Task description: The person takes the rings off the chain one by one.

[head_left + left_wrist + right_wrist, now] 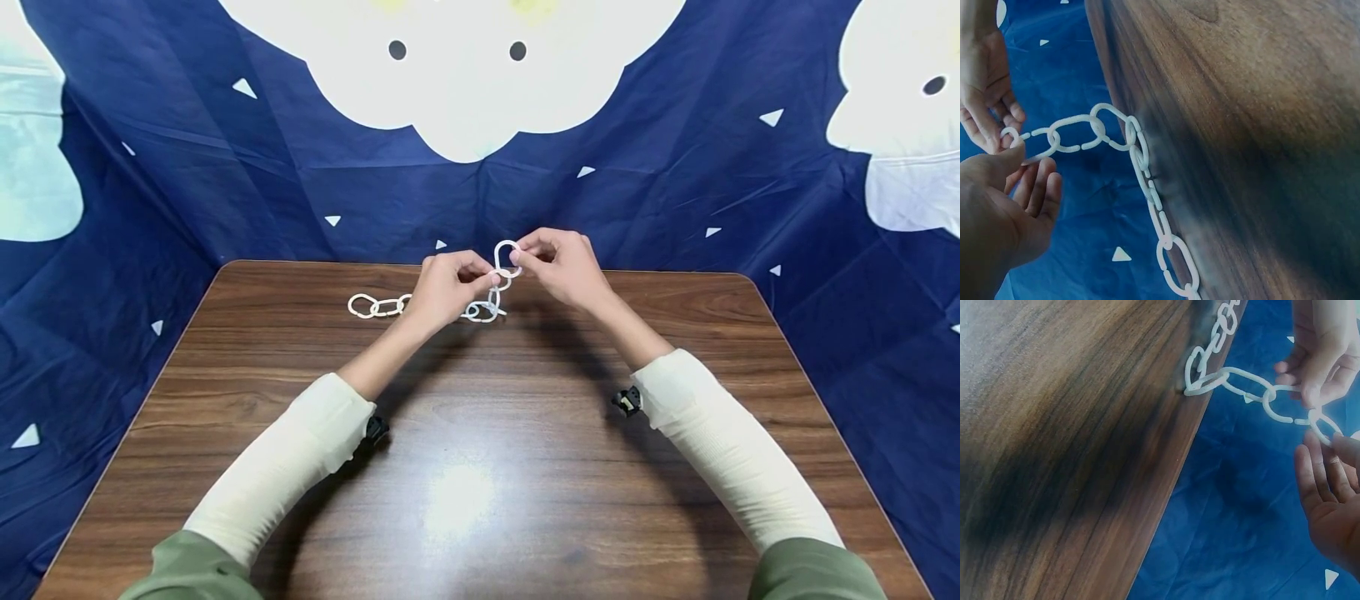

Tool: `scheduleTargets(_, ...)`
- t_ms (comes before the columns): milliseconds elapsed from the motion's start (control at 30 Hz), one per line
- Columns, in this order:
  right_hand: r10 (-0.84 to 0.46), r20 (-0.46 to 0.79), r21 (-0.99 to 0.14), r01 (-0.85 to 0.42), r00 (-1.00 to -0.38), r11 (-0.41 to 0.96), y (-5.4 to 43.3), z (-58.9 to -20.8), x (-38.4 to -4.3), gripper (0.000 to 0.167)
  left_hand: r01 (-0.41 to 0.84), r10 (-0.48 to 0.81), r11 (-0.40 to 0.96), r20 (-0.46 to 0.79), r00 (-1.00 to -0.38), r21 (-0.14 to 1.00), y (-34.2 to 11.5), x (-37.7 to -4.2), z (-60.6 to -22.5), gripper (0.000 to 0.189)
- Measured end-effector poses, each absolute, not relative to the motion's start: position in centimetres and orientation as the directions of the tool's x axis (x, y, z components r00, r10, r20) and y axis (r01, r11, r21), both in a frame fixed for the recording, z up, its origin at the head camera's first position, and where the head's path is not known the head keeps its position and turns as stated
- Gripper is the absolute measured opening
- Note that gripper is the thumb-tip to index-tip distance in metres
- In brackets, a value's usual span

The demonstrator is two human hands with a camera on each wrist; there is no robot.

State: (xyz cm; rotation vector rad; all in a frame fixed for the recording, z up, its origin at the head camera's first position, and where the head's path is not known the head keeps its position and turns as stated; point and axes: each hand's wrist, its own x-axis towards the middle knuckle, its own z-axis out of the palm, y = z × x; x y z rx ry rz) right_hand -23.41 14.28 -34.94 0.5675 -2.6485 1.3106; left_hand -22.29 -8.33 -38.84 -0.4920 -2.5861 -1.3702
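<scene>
A chain of white oval links [375, 307] lies partly on the table and rises to both hands near the far edge. My left hand [447, 289] pinches a link close to the raised end between thumb and fingertips. Just to its right, my right hand [564, 265] pinches the topmost white link [507, 242], which stands up between the hands. In the right wrist view, this end link [1321, 437] overlaps the link in the left hand [1329, 359]. Small gaps show in the sides of several links. Fingertips hide part of where the two links meet.
The brown wooden table [480, 400] ends just behind the hands. A dark blue cloth [300, 183] with white cloud shapes and triangles hangs behind and at both sides. Small black devices [627, 402] sit at the cuffs of the pale sleeves.
</scene>
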Motion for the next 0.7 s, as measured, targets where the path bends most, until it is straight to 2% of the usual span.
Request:
scheduleTargets(433, -0.260, 0.154, -0.859, -0.259, -0.953, 0.442, 15.0, -36.3, -23.6, 0.022, 0.392, 0.213, 0.515, 0.329, -0.920, 0.763, -8.4, -22.2, -38.3, 0.008)
scheduleTargets(700, -0.257, 0.089, -0.893, -0.191, -0.962, 0.406, 15.0, -36.8, -23.5, 0.025, 0.416, 0.212, 0.511, 0.358, -0.909, 0.752, -8.4, -22.3, -38.5, 0.006)
